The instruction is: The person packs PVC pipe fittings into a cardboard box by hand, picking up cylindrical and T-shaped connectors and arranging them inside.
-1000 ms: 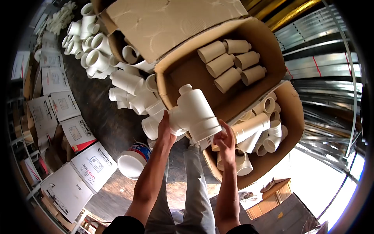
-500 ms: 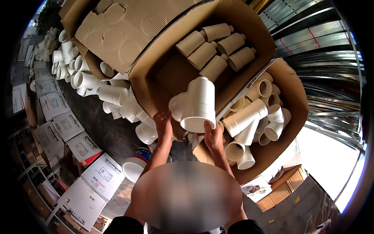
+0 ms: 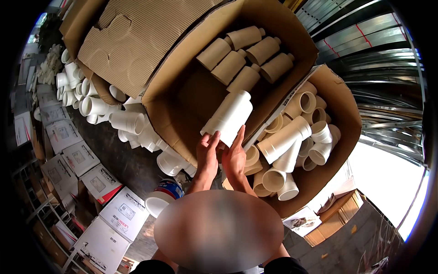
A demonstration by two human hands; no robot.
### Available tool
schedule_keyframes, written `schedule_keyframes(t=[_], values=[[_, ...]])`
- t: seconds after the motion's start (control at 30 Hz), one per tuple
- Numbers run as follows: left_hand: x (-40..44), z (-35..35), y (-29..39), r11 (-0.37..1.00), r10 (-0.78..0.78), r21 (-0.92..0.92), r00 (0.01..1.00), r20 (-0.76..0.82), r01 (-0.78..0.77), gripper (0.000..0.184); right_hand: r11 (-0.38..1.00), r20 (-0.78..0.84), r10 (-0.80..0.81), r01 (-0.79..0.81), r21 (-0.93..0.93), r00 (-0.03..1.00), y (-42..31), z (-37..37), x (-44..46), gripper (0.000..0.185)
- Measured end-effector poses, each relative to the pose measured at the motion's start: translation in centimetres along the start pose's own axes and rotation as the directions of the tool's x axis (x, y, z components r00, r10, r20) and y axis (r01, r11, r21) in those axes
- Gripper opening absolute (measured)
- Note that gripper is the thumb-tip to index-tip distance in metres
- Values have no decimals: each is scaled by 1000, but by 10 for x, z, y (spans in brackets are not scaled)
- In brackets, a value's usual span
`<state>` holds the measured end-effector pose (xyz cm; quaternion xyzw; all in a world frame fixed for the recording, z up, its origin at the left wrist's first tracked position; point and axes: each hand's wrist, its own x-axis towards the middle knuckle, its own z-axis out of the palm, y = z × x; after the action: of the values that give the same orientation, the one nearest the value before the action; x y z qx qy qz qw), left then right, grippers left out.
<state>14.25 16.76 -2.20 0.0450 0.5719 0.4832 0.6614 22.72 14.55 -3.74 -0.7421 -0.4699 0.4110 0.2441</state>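
Observation:
A white plastic pipe fitting, wide with a narrower stepped end, is held tilted over the near part of a large open cardboard box. My left hand grips its lower left edge with the fingers on top. On its lower right side my right hand is closed, fingers along the wall. The fitting's underside and parts of both thumbs are hidden. Farther inside the box, several similar fittings lie side by side in rows, their narrow ends pointing up and right.
A second cardboard box at right holds loose white pipe fittings. More white fittings are piled on the floor at left. A white bucket stands near my left forearm. Printed cartons line the left; metal profiles lie at right.
The fitting has moved away from me, lower over the box, and its open end no longer faces me. My hands have come closer together, and the left hand now shows on the fitting.

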Motion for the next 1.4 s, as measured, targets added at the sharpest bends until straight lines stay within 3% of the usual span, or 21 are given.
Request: schedule_keyframes(t=[0.07,0.13,0.2,0.23,0.27,0.3,0.33,0.4,0.47,0.5,0.57,0.6,0.67,0.7,0.8,0.9,1.03,1.13,1.27,1.33,1.4], values=[[10,4,1,1000,12,-4,998,-57,-13,23,999,47,-13,15,-45,999,5,2,1,83],[22,-3,2,992,26,129,995,-93,-13,21,1000,218,-4,9,-19,976,10,-5,5,88],[38,-10,3,996,35,91,983,-180,-19,21,965,280,-243,261,-25,929,17,-26,19,82],[46,-20,4,995,15,103,980,-199,5,21,970,262,-227,241,-21,938,12,-41,28,69],[53,-28,3,993,-6,115,976,-219,31,22,930,-13,-348,343,-133,938,19,-46,35,57],[56,-30,4,995,-31,84,973,-227,52,23,919,-243,-367,308,-247,898,16,-52,47,58],[59,-35,5,992,-53,97,976,-210,75,25,916,-446,-255,67,-396,858,11,-52,58,65],[63,-38,4,993,-56,95,985,-166,73,27,905,-499,-265,35,-423,825,38,-50,96,69],[66,-40,4,989,-52,129,989,-136,69,29,986,-497,140,-165,-6,856,57,-45,135,75],[69,-42,1,985,-63,150,989,-134,83,29,985,-500,143,-171,-10,854,53,-49,151,75],[77,-49,-7,980,-83,170,988,-131,105,29,855,-521,507,-479,201,687,34,-64,172,65],[81,-52,-12,974,-98,191,987,-129,122,29,852,-525,509,-485,197,682,31,-72,174,65],[87,-55,-23,966,-115,215,985,-128,141,28,741,-461,631,-661,118,625,29,-84,178,43],[89,-53,-27,959,-125,235,982,-139,155,28,756,-563,586,-643,121,583,32,-79,179,28],[96,-46,-42,957,-147,227,976,-162,182,25,742,-546,567,-670,13,617,35,-78,184,31],[107,-34,-56,968,-223,83,963,-150,238,15,752,-578,532,-659,-14,619,39,-75,186,33],[124,-21,-76,924,-250,236,943,-220,300,5,735,-553,578,-677,34,600,38,-76,189,42],[135,-17,-84,897,-363,224,924,-116,381,5,741,-611,517,-671,-32,600,35,-69,191,32],[138,10,-84,893,-357,227,918,-172,389,19,754,-634,479,-654,-58,608,36,-68,193,28],[142,14,-82,869,-425,180,881,-206,461,19,757,-609,482,-650,-72,629,36,-69,193,26],[146,7,-84,885,-442,126,893,-81,449,17,748,-596,502,-660,-64,627,34,-71,193,23]])
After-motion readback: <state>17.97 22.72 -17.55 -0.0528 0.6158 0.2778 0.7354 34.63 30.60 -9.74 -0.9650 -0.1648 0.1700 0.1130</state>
